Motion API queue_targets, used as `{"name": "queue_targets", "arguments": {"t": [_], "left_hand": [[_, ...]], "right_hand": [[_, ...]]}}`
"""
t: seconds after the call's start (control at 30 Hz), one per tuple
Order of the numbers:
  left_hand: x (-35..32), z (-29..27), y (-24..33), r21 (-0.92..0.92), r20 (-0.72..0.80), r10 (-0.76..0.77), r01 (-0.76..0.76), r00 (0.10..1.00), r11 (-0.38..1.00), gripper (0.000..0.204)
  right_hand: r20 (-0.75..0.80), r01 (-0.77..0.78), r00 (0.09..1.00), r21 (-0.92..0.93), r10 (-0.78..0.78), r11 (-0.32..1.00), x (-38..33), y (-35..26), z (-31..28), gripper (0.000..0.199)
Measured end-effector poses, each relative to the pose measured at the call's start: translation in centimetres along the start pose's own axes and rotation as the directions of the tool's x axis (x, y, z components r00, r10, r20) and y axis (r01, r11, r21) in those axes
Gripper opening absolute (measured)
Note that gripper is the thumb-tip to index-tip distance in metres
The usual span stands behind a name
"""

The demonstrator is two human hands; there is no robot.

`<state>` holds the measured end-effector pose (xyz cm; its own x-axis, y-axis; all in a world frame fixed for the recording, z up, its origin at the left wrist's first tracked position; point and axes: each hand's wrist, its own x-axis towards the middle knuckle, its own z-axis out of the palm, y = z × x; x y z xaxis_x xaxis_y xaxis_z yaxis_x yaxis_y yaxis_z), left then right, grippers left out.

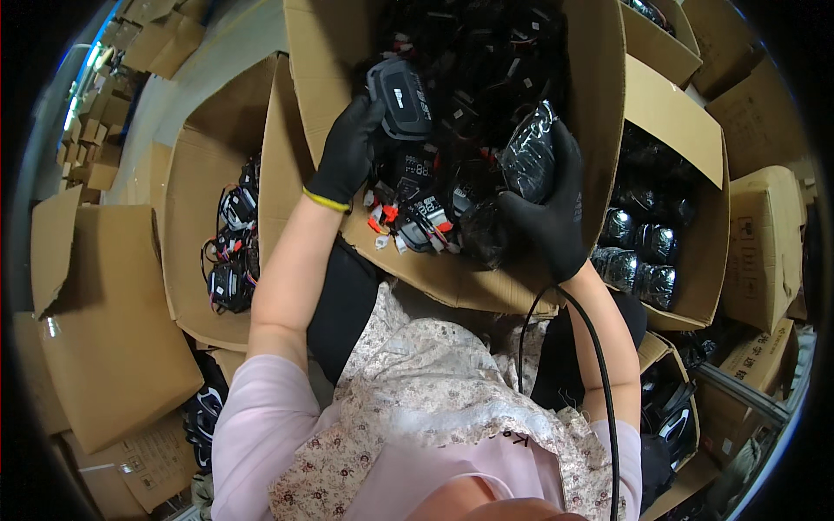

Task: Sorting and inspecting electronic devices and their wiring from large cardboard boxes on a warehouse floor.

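Note:
In front of me stands a large open cardboard carton [321, 78] holding many black devices. My left hand [350, 156], in a black glove with a yellow cuff, is closed on the edge of a black rounded plastic device [400, 100] over the carton's left side. My right hand [560, 213], also gloved in black, grips a dark item wrapped in shiny clear plastic [528, 156] at the carton's right. Between the hands lie black display units [421, 217] with red and white connectors [382, 217]. Deeper contents are too dark to tell apart.
To the left, another open carton [204, 165] contains wired black units [233, 273]. Beside me on the right, a carton [717, 217] holds plastic-wrapped black items [651, 243]. A black cable [605, 373] runs past my right forearm. More boxes [122, 313] stand around.

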<state>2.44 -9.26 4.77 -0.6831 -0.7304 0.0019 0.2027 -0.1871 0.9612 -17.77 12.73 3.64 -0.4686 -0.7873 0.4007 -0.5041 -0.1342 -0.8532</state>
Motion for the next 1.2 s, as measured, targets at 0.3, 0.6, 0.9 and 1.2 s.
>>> {"name": "queue_targets", "arguments": {"t": [0.3, 0.6, 0.9, 1.2], "left_hand": [[-2.8, -1.1, 2.5, 0.253, -0.161, 0.381, -0.335, 0.910, 0.907, 0.022], [-3.9, 4.2, -0.6, 0.256, 0.126, -0.073, 0.038, 0.989, 0.966, 0.037], [-4.0, 3.6, -0.8, 0.342, 0.196, -0.142, 0.068, 0.970, 0.937, 0.037], [-4.5, 4.4, 0.4, 0.194, 0.159, -0.170, 0.138, 0.973, 0.971, 0.045]], "right_hand": [[-0.065, 0.074, 0.995, 0.070, -0.069, 0.995, 0.4, 0.0, 1.2, 0.111], [0.095, 0.317, 0.948, -0.201, -0.304, 0.927, 0.3, -0.2, 3.3, 0.110], [0.083, 0.323, 0.946, -0.237, -0.312, 0.916, 0.5, -0.4, 4.5, 0.112], [0.086, 0.348, 0.937, -0.282, -0.337, 0.894, 0.8, -0.5, 4.8, 0.105]]}}
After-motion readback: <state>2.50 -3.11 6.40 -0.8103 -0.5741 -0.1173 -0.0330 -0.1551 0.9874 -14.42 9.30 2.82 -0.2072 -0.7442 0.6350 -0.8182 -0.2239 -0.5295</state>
